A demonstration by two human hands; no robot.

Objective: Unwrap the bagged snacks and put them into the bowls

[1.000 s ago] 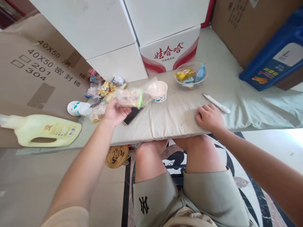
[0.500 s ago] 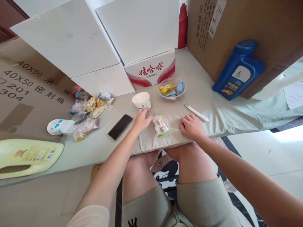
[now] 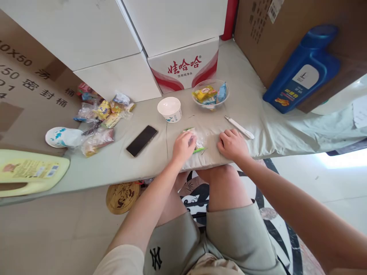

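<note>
Both forearms reach forward from the near edge, past the knees and the grey-green shorts (image 3: pixel 174 242), to the cloth-covered bench (image 3: pixel 155 164). The left arm slants up and inward, and its hand (image 3: pixel 183 147) lies over a clear-wrapped snack packet with green edges (image 3: pixel 200 144), fingers bent across its left part — whether they pinch it or merely rest on it, I cannot tell. The packet lies flat on the cloth near the front edge, between the two hands. The right arm comes in from the lower right; its hand (image 3: pixel 232 145) rests palm down, fingers side by side and bent, though the hidden underside leaves unclear how tightly they fold. Just beyond its knuckles lies a slim white-handled tool (image 3: pixel 240 128). Left of the left hand is a dark smartphone (image 3: pixel 142 140); farther back stand a white paper bowl (image 3: pixel 169 110) and a clear plastic bowl (image 3: pixel 228 93) of yellow and blue packets (image 3: pixel 204 93) — near a red-and-white water carton (image 3: pixel 183 70).
</note>
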